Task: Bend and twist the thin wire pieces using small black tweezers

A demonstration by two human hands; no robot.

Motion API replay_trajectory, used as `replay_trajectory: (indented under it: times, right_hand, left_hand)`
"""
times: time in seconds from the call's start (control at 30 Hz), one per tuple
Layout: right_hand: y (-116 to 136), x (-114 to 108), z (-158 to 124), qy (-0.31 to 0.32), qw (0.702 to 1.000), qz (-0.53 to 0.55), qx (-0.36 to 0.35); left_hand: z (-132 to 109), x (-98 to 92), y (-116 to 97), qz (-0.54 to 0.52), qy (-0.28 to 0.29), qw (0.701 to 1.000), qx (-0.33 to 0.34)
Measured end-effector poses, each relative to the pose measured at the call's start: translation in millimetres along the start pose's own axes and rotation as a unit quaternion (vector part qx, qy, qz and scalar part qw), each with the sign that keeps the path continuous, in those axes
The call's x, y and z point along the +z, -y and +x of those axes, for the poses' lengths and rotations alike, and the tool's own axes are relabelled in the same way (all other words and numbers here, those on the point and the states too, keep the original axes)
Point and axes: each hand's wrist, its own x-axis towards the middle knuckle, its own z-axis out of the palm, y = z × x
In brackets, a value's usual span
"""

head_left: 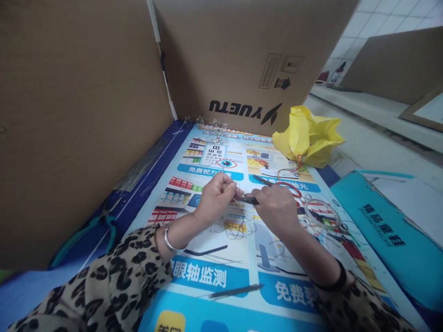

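My left hand [218,195] is closed in a pinch over a printed poster [214,276] that covers the work surface; what it pinches is too thin to name, perhaps a fine wire. My right hand [277,206] is closed around a dark slim tool [249,200] whose tip points toward the left fingers, and a second dark blade [261,180] sticks out above the knuckles. The two hands almost touch. Loops of thin wire [235,228] lie on the poster just below them. Both sleeves are leopard print, with a silver bangle on the left wrist.
Tall cardboard walls [79,115] close off the left and back. A crumpled yellow bag [308,136] sits at the back right, with red and clear rings [320,213] nearby. Teal-handled pliers [104,223] lie at the left, a dark thin rod [235,291] near me, a teal box [387,235] at the right.
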Motion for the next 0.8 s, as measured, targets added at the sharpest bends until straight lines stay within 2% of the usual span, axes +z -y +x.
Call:
replay_trajectory:
  times: [0.17,0.43,0.63,0.8]
  right_hand:
    - [-0.2,-5.9,0.7,-0.028,0.999,-0.038,-0.021]
    - [-2.5,-6.0,-0.7,-0.028,0.998,-0.052,-0.014]
    - [1.1,-9.2,0.0,-0.024,0.997,-0.061,-0.031]
    - [3.0,-8.9,0.7,-0.026,0.998,-0.045,-0.034]
  left_hand:
    - [1.4,0.1,0.3,0.034,-0.010,0.999,-0.027]
    - [2.6,1.2,-0.2,0.026,-0.029,0.997,-0.066]
    - [1.6,0.6,2.1,0.066,-0.026,0.997,-0.037]
    - [0.9,0.5,2.7,0.070,-0.025,0.996,-0.039]
